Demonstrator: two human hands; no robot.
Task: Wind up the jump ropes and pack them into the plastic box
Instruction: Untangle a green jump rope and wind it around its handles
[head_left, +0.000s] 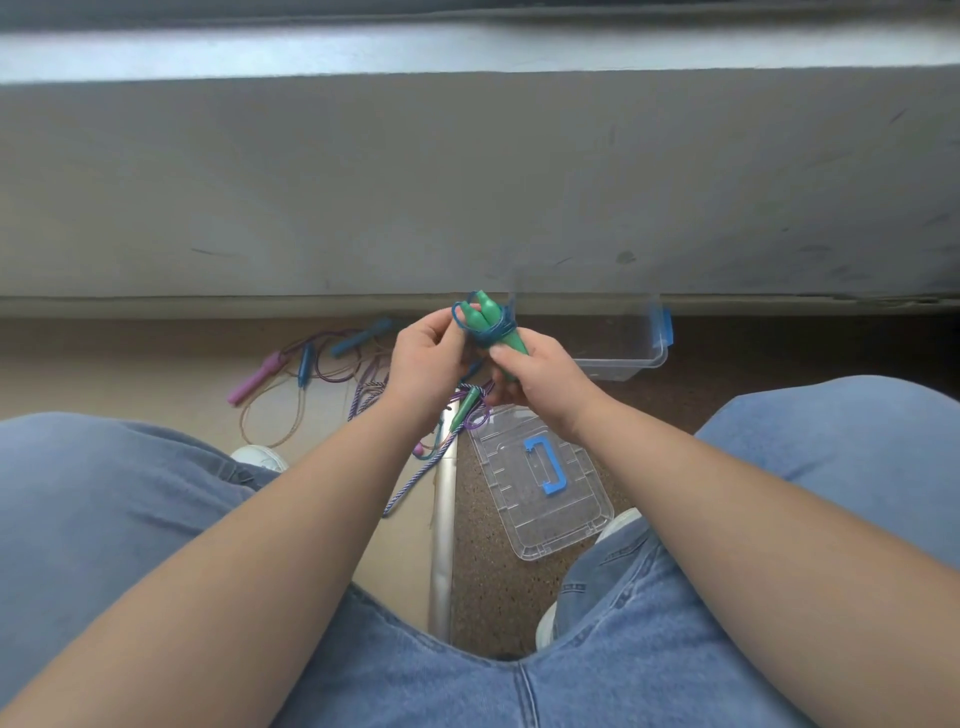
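**Hands and rope.** At the centre of the frame, the right hand (540, 376) is gripping the lower ends of the two green handles (485, 319). Its fingers are curling round them and the thumb is pressing on top. The left hand (427, 353) is pinching the blue cord (493, 336), which is lying in several turns round the handles. One loop is standing proud at the upper left of the bundle. In my judgement the winding is nearing its end and the tail is being secured.

**Container.** The plastic box (618, 366) is standing open on the floor just right of the hands. Blur is obscuring its far wall, so I cannot tell what it holds. Its lid (550, 525) is lying flat below the hands.

**Outstanding.** Unwound ropes are lying at centre left, among them a pink handle (257, 376) and a blue handle (305, 366). A second green handle (467, 405) is lying directly beneath the hands.

**Recommendation.** The right hand should be keeping both handles pressed together so the turns are not slackening. The left hand should be drawing the proud loop snug and tucking the tail under a tight turn before letting go. Otherwise the bundle is likely to spring apart on the way to the box.
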